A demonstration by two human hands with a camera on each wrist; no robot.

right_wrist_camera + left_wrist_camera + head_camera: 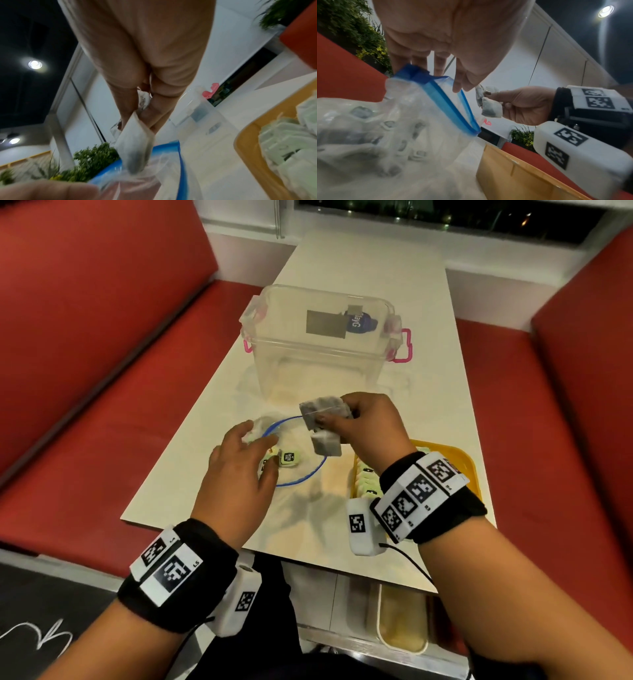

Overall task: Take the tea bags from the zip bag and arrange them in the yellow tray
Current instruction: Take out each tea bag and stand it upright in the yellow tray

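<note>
Tea bags (325, 424) were what we held in our right hand (371, 422): a small cluster of grey-white sachets pinched between thumb and fingertips, raised above the table (404, 392) and hanging just over the mouth of the zip bag (301, 474). In the right wrist view one sachet (135, 147) dangled from our fingers directly above the blue zip strip (171, 145).

The zip bag lay on the table in front of us, its blue-edged opening spread into a wide loop. A few loose tags with dark print (289, 457) showed inside it, near our left hand (239, 463). That hand rested at the near-left edge of the bag's mouth, fingers extended and only slightly bent, touching the plastic by the rim; in the left wrist view the fingertips (458, 86) sat against the blue strip (447, 102). Whether they actually pinched the plastic we could not tell.

The yellow tray (466, 460) stood on the table just to the right of the zip bag, mostly behind our right wrist. A row of pale green tea bags (289, 146) already lay in it, packed side by side along its left wall.

Beyond the zip bag stood a clear plastic box (322, 344) with pink latches, lid on. Red bench seats (102, 364) ran along both sides of the table.
</note>
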